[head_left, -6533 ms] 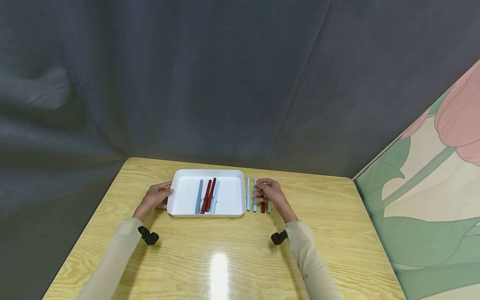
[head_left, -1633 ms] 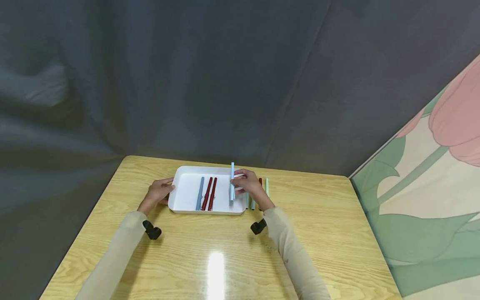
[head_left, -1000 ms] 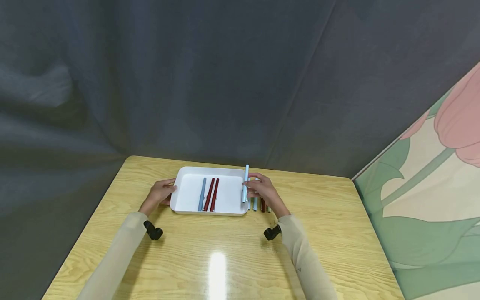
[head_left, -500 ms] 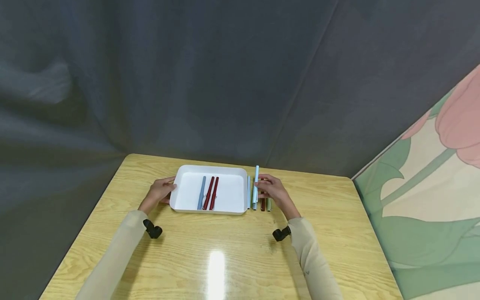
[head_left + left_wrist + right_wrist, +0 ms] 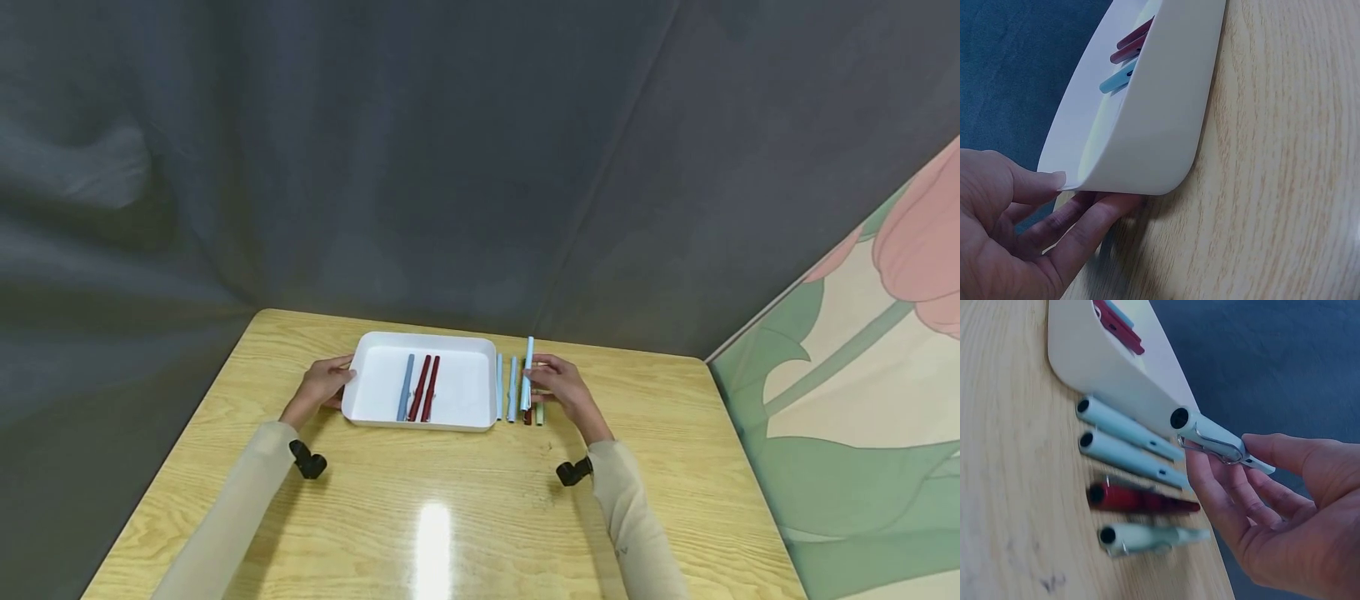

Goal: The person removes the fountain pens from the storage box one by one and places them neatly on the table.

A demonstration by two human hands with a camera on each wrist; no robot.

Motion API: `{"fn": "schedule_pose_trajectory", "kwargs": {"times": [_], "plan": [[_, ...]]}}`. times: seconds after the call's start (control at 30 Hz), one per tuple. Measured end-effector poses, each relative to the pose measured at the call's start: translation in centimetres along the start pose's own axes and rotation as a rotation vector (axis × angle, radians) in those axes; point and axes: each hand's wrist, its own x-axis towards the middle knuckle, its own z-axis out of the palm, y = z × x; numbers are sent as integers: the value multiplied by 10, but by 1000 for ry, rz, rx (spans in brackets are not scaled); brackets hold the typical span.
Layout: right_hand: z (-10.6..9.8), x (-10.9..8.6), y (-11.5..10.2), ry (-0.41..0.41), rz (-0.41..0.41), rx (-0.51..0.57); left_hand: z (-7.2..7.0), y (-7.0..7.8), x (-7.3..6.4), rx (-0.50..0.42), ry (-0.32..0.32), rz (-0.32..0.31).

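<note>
My left hand grips the left rim of a white tray; the left wrist view shows the thumb over the rim and fingers against the outside. Inside the tray lie a blue-grey pen and two dark red pens, side by side. My right hand pinches a light blue pen with a metal clip, held above the table right of the tray. Below it a row of pens lies on the wood: two light blue pens, a red pen and a pale green pen.
The wooden table runs back to a dark curtain. A flower-patterned panel stands along the right side. Black wrist cameras sit on both wrists.
The light blue pen from the tray's right side has been lifted out by my right hand and carried rightward over the rim, past the row's blue pens. The left hand stays on the tray.
</note>
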Motion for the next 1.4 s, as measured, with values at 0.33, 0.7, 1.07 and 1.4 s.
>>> {"fn": "schedule_pose_trajectory", "kwargs": {"times": [0.33, 0.7, 1.07, 1.4], "plan": [[-23, -3, 8, 50, 8, -47, -3, -6, -2, -10, 12, -26], [-28, 0, 18, 115, 23, -107, -3, -8, -2, -23, 14, 7], [-33, 2, 21, 124, 52, -114, -3, -7, -2, -25, 25, 5], [-34, -3, 29, 95, -4, -87, -3, -7, -7, -24, 25, -21]]}}
